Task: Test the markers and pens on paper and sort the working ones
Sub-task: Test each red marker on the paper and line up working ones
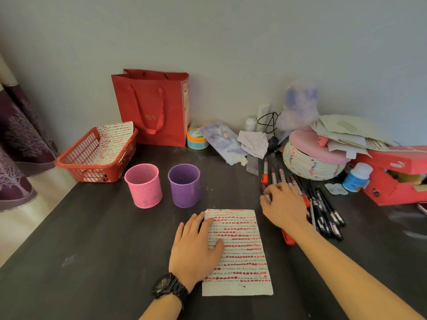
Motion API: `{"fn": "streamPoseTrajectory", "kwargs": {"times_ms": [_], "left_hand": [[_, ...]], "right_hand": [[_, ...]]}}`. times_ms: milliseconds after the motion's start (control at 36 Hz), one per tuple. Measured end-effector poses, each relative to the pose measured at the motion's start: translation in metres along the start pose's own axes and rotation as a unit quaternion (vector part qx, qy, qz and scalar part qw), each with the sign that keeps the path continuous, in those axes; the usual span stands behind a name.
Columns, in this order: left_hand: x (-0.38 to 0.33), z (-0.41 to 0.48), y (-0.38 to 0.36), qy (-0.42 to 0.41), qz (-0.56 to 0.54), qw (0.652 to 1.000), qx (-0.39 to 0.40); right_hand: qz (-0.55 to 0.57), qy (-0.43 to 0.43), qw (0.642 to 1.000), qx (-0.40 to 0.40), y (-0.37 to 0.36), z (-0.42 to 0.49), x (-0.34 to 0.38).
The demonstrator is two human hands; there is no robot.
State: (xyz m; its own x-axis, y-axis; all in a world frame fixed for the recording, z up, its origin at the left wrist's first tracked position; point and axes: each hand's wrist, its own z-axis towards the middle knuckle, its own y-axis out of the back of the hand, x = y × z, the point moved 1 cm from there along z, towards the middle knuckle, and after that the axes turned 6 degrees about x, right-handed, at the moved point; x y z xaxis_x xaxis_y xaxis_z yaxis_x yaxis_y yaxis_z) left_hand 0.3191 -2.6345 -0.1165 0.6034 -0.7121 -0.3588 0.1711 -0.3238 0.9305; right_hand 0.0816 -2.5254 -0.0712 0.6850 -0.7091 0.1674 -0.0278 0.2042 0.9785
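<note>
Dark and wood-grained, the worktop [92, 239] is running up against a pale wall, and a sheet of paper [242, 250] already striped with rows of red and dark test marks is lying close to its near edge, about midway along. The left hand [196, 245], with a black watch [169, 286] on its wrist, is pressing flat on the left side of that sheet, fingers straight and spread, thumb lying across the marks, holding nothing. The right hand [285, 206] is reaching out past the sheet's far right corner and hovering over the left end of a loose pile of markers and pens [323, 211] that is spreading toward the right edge of the worktop. Its fingers are bending down onto the pile and the fingertips are touching one slim pen, but whether they are actually pinching it is not something the view is showing. A red marker [287, 237] is poking out from under the right forearm, just beside the paper. Beyond the sheet, a pink cup [144, 185] and a purple cup [184, 185] are standing upright side by side, well apart from both hands. A red basket [76, 162] holding another marked sheet is sitting at the far left edge, a red bag [152, 107] is leaning on the wall, and a woven basket [309, 167] is sitting just behind the pile.
</note>
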Motion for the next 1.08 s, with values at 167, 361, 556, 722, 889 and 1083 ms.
{"fn": "streamPoseTrajectory", "kwargs": {"times_ms": [167,361,556,722,889,1083], "left_hand": [[0.0,0.001,0.0,0.005,-0.002,1.0,-0.003],[0.0,0.005,0.0,0.006,0.0,1.0,-0.021],[0.001,0.007,-0.001,0.009,0.004,1.0,-0.023],[0.001,0.006,-0.001,0.01,0.004,1.0,-0.02],[0.002,0.005,0.0,0.007,-0.005,1.0,-0.021],[0.002,0.001,0.004,0.003,-0.106,0.993,-0.05]], "right_hand": [[0.006,-0.041,0.997,0.068,0.013,0.051,0.013],[-0.033,-0.065,0.987,0.142,0.0,0.094,0.016],[-0.035,-0.079,0.987,0.132,-0.008,0.111,0.009],[0.082,-0.134,0.983,0.092,-0.008,0.113,-0.007],[0.451,-0.185,0.872,0.042,0.018,0.065,-0.011],[0.705,-0.149,0.676,0.156,0.026,-0.08,-0.008]]}}
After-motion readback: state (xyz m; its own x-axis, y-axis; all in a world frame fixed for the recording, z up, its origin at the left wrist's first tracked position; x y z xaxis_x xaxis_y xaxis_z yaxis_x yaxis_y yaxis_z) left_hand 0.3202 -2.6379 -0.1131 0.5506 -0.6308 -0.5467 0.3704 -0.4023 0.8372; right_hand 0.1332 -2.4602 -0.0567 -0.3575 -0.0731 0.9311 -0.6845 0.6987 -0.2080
